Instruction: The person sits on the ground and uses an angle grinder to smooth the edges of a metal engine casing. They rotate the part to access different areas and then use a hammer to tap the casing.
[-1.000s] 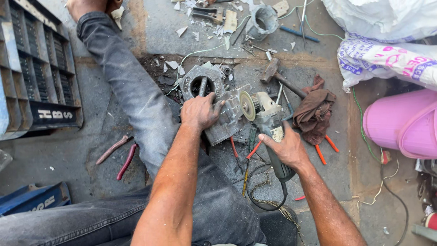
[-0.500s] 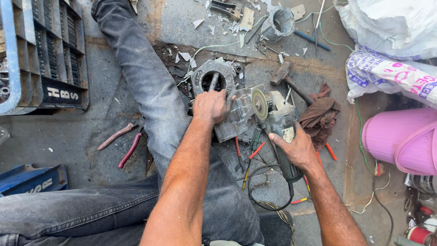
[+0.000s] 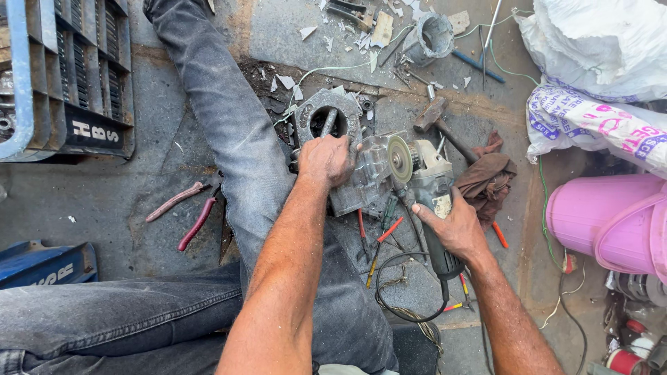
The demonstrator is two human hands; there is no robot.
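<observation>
A person sits on a concrete floor [image 3: 97, 201], one jeans-clad leg [image 3: 229, 132] stretched out, and everything here is placed against the grey metal casting [image 3: 361, 182] lying just beside that leg. The left hand [image 3: 325, 160] lies on top of the casting, fingers [image 3: 340, 142] clenched over its upper edge, apparently pressing it down so it stays put. The right hand [image 3: 451, 226] wraps the body of an angle grinder [image 3: 427, 187], fingers closed around it, with the disc [image 3: 399, 160] held on edge at the casting's right side; whether it touches the metal I cannot tell. The grinder's black cord [image 3: 406, 285] loops on the floor just below the casting. A round metal housing [image 3: 326, 114] sits directly above the casting, touching or nearly so. To the right lie a hammer [image 3: 438, 121] and a brown rag [image 3: 486, 177], within easy reach. Red-handled pliers [image 3: 187, 212] rest left of the casting, across the leg. A pink bucket [image 3: 604, 222] stands far right, a dark plastic crate [image 3: 69, 76] far upper left
</observation>
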